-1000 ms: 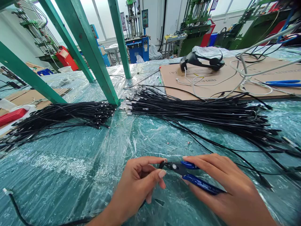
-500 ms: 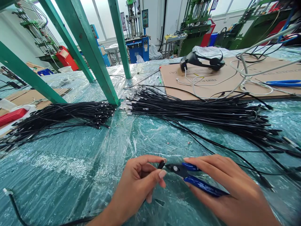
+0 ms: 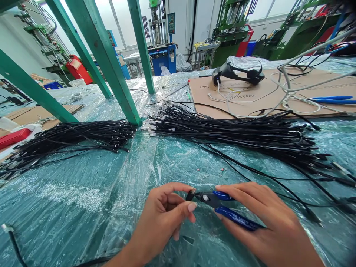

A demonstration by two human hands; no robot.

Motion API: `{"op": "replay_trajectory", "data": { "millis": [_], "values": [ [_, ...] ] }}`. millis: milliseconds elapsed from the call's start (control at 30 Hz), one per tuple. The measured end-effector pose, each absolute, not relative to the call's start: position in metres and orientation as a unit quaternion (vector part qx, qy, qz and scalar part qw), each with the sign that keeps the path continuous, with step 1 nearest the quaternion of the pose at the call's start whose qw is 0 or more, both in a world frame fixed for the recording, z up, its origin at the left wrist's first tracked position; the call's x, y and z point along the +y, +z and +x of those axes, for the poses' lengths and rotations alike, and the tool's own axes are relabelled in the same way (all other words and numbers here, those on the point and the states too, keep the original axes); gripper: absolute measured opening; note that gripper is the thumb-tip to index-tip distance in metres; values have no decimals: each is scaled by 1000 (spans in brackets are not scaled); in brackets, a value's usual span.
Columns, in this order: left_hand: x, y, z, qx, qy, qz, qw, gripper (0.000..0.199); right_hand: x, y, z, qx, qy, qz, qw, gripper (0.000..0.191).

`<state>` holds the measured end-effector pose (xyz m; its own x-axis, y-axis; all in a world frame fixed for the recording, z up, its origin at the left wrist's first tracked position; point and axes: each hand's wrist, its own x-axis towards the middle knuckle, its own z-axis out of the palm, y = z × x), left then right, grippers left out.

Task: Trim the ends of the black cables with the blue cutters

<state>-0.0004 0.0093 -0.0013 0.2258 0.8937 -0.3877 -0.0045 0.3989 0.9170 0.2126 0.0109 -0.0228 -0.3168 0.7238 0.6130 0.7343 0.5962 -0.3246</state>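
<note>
we seem to be at the step of working the tip of the blue-handled cutters (image 3: 214,201) at the black connector (image 3: 190,195), lower centre of the frame; the next move likely calls for a steady pinch and a small, careful squeeze. our left hand (image 3: 158,218) has thumb and index fingers clamped on the connector, its metal end facing the cutters. our right hand (image 3: 267,218), lower right, has its fingers closed around the handles, which stand spread; whether the blades meet we cannot tell.
</note>
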Motion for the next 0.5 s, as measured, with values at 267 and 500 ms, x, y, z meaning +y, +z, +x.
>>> {"op": "replay_trajectory", "data": {
  "millis": [267,500],
  "values": [
    [10,-3,1,524,340,429,653,25,10,-21,213,-810,-6,-447,379,22],
    [12,0,0,512,316,448,661,33,9,-12,213,-813,-29,-434,388,19]
  ]
}}
